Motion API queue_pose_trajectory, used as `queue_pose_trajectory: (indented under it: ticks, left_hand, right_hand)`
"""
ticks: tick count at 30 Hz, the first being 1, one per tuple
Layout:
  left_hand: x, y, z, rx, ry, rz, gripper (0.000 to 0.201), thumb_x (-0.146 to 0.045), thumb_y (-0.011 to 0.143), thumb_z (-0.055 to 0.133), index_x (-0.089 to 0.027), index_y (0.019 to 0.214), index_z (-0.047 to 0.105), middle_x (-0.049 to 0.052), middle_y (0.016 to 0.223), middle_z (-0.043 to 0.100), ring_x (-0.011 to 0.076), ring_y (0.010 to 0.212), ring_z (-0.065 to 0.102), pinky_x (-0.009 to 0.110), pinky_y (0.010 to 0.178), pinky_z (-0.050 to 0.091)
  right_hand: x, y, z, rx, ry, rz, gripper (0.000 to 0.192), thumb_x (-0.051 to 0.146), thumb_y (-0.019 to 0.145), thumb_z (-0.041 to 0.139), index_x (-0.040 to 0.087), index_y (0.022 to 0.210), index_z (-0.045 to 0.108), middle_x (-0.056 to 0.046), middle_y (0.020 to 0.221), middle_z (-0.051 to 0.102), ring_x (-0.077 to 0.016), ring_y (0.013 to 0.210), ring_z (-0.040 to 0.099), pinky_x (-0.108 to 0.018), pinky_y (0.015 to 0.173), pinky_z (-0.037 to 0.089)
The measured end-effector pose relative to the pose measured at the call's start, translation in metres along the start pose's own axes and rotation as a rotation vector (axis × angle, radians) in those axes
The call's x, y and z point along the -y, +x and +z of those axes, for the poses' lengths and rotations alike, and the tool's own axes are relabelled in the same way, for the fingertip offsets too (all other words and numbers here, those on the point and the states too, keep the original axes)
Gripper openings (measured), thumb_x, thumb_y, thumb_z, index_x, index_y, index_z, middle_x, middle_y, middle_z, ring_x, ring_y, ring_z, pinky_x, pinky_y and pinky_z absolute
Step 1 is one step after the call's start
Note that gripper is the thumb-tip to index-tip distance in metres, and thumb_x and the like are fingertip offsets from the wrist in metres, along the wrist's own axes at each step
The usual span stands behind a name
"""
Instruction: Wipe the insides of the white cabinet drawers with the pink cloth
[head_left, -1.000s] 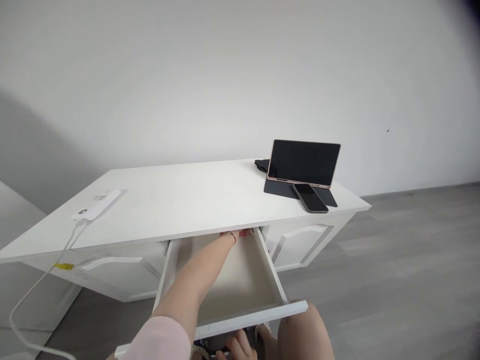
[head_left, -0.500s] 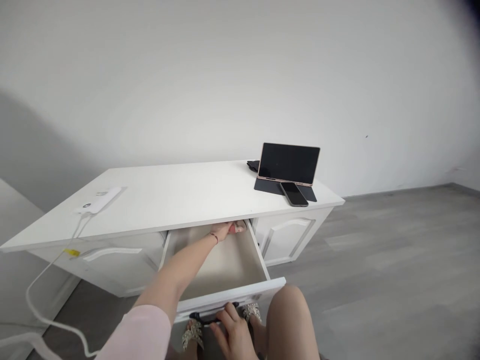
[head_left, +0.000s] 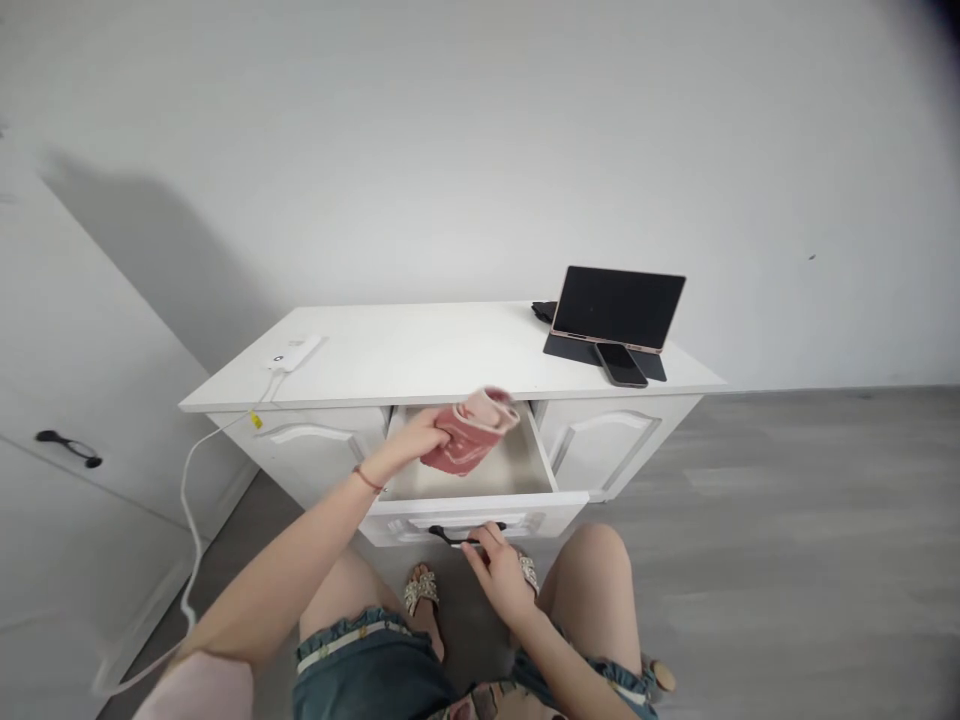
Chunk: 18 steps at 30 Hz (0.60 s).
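My left hand (head_left: 416,440) grips a folded pink cloth (head_left: 471,432) and holds it above the open drawer (head_left: 480,500) of a low white cabinet (head_left: 420,360). The cloth is blurred by motion. My right hand (head_left: 501,570) rests with its fingers on the black drawer handle (head_left: 459,537) at the drawer's front. The inside of the drawer that shows is bare and white. My bent knees and sandalled feet are on the floor in front of the cabinet.
On the cabinet top stand a dark tablet (head_left: 616,308) on its folio, a phone (head_left: 621,364) lying before it, and a white power bank (head_left: 294,353) with a cable (head_left: 191,480) trailing down. A white wardrobe (head_left: 67,420) with a black handle stands at the left. Grey floor lies to the right.
My left hand has come out from deep inside the drawer with the pink cloth in it. The view has pulled back and turned left; my right hand stays at the handle.
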<state>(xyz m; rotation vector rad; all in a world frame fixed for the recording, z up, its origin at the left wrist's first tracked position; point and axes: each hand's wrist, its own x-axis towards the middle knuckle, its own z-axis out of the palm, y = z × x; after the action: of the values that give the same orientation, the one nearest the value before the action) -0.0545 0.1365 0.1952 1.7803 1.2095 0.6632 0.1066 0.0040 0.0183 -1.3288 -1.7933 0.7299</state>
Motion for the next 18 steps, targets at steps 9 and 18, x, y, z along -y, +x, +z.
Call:
queue_pose_trajectory:
  ticks: [9, 18]
  left_hand:
    - [0.046, -0.152, 0.080, -0.232, -0.403, -0.249, 0.079, -0.017, 0.062, 0.039, -0.023, 0.140, 0.028, 0.004, 0.137, 0.049, 0.0244, 0.121, 0.048, 0.038, 0.100, 0.042]
    - [0.071, -0.180, 0.147, -0.220, -0.434, -0.120, 0.056, -0.032, 0.080, 0.057, -0.024, 0.134, 0.042, 0.011, 0.141, 0.043, 0.0257, 0.122, 0.048, 0.041, 0.105, 0.037]
  right_hand:
    - [0.049, -0.026, -0.042, 0.159, 0.949, 0.291, 0.056, 0.058, 0.082, 0.051, 0.024, 0.126, 0.052, -0.009, 0.120, 0.061, -0.0227, 0.106, 0.060, -0.038, 0.093, 0.044]
    - [0.063, -0.051, -0.044, -0.175, 0.952, 0.787, 0.054, 0.050, 0.062, 0.074, 0.013, 0.100, 0.063, -0.011, 0.094, 0.069, -0.0272, 0.089, 0.065, -0.040, 0.081, 0.051]
